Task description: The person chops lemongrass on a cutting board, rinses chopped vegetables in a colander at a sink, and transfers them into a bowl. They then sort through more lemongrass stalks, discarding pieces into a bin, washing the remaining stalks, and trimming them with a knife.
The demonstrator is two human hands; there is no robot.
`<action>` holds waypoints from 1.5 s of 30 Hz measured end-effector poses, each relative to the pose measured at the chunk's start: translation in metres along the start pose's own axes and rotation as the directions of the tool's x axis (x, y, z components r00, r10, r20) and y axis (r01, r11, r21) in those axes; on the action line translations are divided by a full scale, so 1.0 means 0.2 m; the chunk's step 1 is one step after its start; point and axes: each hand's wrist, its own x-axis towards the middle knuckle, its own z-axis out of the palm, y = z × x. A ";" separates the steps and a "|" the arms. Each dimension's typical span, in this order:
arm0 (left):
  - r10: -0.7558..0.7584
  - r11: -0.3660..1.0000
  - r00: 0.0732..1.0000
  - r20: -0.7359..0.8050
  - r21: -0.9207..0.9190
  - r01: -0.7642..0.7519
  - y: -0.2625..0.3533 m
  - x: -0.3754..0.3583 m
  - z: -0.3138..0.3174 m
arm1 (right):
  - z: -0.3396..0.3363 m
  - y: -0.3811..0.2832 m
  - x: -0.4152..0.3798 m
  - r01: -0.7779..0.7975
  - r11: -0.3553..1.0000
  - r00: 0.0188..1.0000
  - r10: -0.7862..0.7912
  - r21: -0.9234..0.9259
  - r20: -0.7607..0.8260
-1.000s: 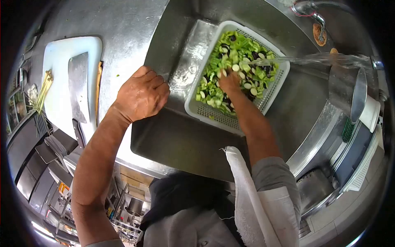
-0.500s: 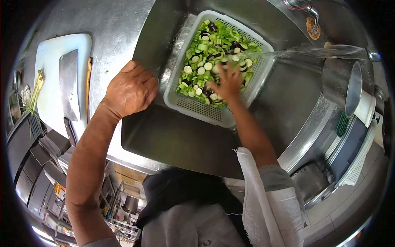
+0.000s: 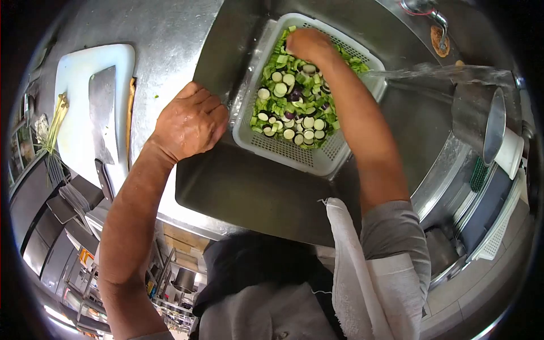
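A white perforated basket (image 3: 249, 135) stands in the steel sink (image 3: 238, 187). It holds chopped green vegetables (image 3: 277, 59) and sliced eggplant (image 3: 289, 90). Toward the basket's far side, my right hand (image 3: 309, 44) reaches down into the pieces with its fingers curled; whatever they hold is hidden. My left hand (image 3: 191, 122) is a closed, wet fist at the sink's left edge, and what may be inside it cannot be made out. From the right, a stream of water (image 3: 430, 71) runs into the basket.
Left of the sink, a white cutting board (image 3: 76, 73) carries a cleaver (image 3: 103, 113) and some stalks (image 3: 56, 122). A thin stick (image 3: 131, 107) lies along the board. At the right are a metal-lined white container (image 3: 508, 150) and a faucet (image 3: 442, 24).
My right hand has moved from the middle of the basket to its far side, and its spread fingers have curled. The view has shifted slightly, while my left fist stays by the sink edge.
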 end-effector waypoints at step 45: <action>-0.003 1.000 1.000 -0.028 -0.025 0.003 0.01 0.01 -0.01 | 1.14 0.20 -0.91 0.416 0.894 0.876 -0.443 -0.166 -0.193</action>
